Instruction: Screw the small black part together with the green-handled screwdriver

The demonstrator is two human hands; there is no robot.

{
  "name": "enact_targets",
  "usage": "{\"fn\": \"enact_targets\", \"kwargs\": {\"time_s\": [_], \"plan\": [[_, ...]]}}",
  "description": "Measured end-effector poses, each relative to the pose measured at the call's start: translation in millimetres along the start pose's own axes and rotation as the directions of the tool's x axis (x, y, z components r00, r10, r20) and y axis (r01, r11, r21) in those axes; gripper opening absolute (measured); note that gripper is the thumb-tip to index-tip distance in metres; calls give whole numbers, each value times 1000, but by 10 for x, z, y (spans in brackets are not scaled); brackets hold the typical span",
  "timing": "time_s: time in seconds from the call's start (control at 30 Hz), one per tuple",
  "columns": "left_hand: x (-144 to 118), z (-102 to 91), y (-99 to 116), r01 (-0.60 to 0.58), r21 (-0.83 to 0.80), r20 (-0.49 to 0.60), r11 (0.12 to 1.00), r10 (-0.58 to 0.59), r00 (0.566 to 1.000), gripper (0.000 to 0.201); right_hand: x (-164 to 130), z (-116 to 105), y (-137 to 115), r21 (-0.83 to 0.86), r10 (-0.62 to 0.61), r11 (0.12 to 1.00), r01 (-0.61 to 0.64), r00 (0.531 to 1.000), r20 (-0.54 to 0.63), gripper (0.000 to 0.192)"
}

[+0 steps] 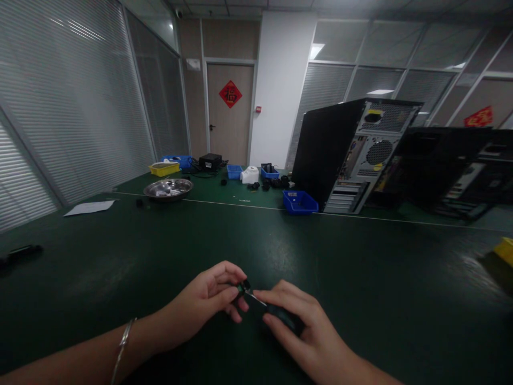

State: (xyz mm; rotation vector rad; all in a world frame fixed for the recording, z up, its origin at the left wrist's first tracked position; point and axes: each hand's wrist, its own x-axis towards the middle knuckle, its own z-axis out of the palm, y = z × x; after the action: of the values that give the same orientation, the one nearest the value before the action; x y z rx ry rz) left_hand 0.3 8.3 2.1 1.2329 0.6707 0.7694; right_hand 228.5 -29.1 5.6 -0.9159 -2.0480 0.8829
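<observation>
Near the left edge of the green tabletop (120, 256) a dark, elongated object (22, 252) is seen; its kind cannot be told. Farther back on the left a white sheet of paper (89, 207) lies flat; any writing on it is too small to be read. A round metal bowl (168, 188) is set behind it, and a yellow bin (164, 168) is placed at the far left corner, with blue bins and a white item along the far edge.

At the near edge, about the middle, the left hand (202, 307) is held curled, thumb and forefinger pinched on a small dark part (243, 287). A metal bracelet (122, 342) is worn on that wrist. The small part is met by the thin metal tip of a dark-handled tool (276, 313), which is gripped in the closed right hand (308, 334), just right of the left hand. The two hands are nearly touching, low over the mat.

On the rear wall a red diamond-shaped sign (230, 94) with one gold character is fixed to a door; the character is blurred. Right of centre, a blue bin (300, 202) stands beside an open black computer tower (352, 155), rear panel shown. No brand can be read. A yellow object (505, 250) is cut by the right edge.
</observation>
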Motion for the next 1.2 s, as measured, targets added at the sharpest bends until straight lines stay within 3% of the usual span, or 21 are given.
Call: {"fn": "enact_targets", "kwargs": {"time_s": [0.13, 0.37, 0.53, 0.83, 1.2], "plan": [[1, 3, 32, -9, 107, -11, 994, 10, 1000, 23, 16, 0, 18, -23, 1, 1000, -2, 1000, -15, 32], [-24, 19, 103, 32, 161, -92, 987, -17, 996, 26, 6, -1, 4, -52, 19, 998, -20, 1000, -19, 33], [-5, 20, 114, 53, 164, -169, 985, -25, 985, 27, 4, 2, 9, -56, 12, 998, -13, 1000, -20, 33], [-3, 15, 92, 52, 183, -162, 982, -22, 987, 27, 8, 18, -26, -87, 39, 995, -39, 999, 7, 32], [-11, 89, 128, 79, 166, -232, 983, -39, 972, 25, 19, 32, -37, -112, 61, 992, -61, 998, -3, 32]]}}
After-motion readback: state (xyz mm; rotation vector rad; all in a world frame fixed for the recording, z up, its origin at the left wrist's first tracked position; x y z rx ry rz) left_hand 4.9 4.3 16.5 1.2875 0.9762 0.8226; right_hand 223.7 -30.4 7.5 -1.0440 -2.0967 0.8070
